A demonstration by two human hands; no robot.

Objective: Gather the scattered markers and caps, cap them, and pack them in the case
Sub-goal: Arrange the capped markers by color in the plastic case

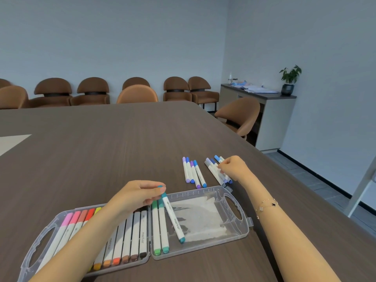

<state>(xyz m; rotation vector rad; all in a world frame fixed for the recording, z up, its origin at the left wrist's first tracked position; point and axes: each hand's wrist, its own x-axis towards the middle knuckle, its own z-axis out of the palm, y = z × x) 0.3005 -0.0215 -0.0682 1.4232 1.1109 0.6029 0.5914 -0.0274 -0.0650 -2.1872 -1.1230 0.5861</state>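
The case (234, 235) lies open flat in front of me, clear hard plastic with a moulded handle slot at each end. Its left half is packed with a row of capped markers (130, 239), white smooth barrels with pink, red, orange and brown ends, all lying away from me, side by side.

My left hand (134, 196) hovers over the hinge. Thumb and fingertips pinch the far cap of a teal marker (173, 217); the rest of the barrel slants down and toward me into the right half, its near tip resting on the floor of the tray. Two green markers (160, 228) already lie just left of it, parallel to the hinge. So the teal one's long axis is tilted off theirs, its near end swung to the right. I judge the next move is to swing that end left and lay it flat against the second green.

Beyond the case, four purple and blue markers (194, 173) lie together on the dark wood-grain table (101, 149), pointing away from me and slightly left.

Just right of them is a second bunch of blue markers (216, 169). My right hand (234, 166) rests on that bunch with fingers curled onto the barrels; how many they actually pinch I cannot tell. These loose ones lie nearer my right hand.
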